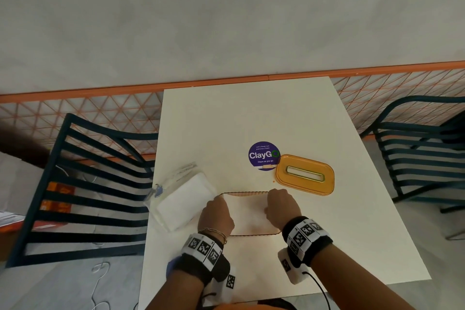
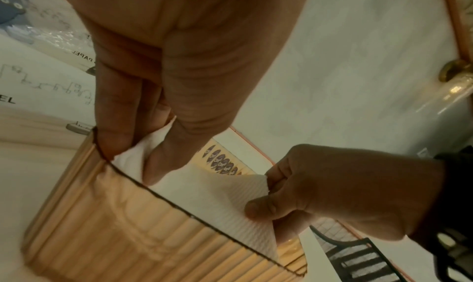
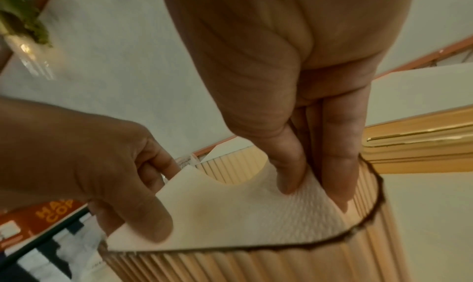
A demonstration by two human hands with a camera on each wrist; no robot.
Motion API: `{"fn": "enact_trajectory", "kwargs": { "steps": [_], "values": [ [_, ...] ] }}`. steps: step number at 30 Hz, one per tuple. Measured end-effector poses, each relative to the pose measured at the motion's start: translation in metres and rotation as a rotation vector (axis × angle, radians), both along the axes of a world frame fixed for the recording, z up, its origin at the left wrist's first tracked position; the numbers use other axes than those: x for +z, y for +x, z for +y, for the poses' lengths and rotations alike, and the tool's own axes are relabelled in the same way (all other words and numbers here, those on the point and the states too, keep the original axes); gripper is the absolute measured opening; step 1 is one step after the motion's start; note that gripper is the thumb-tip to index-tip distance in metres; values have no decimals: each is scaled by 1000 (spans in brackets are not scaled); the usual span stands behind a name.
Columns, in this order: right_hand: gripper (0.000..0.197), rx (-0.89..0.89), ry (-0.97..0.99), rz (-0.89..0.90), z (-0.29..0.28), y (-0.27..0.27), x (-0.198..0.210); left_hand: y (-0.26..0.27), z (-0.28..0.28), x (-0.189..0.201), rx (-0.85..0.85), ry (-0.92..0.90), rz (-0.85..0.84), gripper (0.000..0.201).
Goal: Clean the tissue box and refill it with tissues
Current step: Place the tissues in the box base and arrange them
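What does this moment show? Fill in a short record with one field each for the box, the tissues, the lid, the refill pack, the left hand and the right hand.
box: ribbed amber tissue box, open on top, on the white table
tissues: white stack being lowered into the box
lid: orange lid lying off the box, beside a purple sticker
refill pack: clear-wrapped tissue pack left of the box
left hand: left hand pinches the stack's left end
right hand: right hand pinches the right end

Head view steeply down — wrist views close, facing inward, sharing tissue box (image 2: 107,231).
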State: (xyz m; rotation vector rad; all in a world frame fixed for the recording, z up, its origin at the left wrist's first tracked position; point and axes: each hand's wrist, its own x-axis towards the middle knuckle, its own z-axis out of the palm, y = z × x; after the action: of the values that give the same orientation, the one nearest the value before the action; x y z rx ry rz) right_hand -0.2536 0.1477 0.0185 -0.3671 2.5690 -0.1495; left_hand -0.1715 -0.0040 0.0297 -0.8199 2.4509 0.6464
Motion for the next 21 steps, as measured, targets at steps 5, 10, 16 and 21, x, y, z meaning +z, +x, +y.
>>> {"fn": "enact_trajectory", "kwargs": {
  "steps": [5, 10, 16, 21],
  "values": [
    [24, 88, 65, 44, 1, 5, 6, -1, 9, 4, -76, -71, 32, 52],
    [30, 89, 4, 141, 10, 14, 13, 1, 11, 12, -94, -155, 114, 56],
    [44, 228, -102, 133, 17, 19, 3, -2, 14, -4, -346, -51, 228, 53],
    [41, 364, -35, 109, 17, 20, -10, -4, 14, -24, -474, -81, 111, 58]
  ]
}}
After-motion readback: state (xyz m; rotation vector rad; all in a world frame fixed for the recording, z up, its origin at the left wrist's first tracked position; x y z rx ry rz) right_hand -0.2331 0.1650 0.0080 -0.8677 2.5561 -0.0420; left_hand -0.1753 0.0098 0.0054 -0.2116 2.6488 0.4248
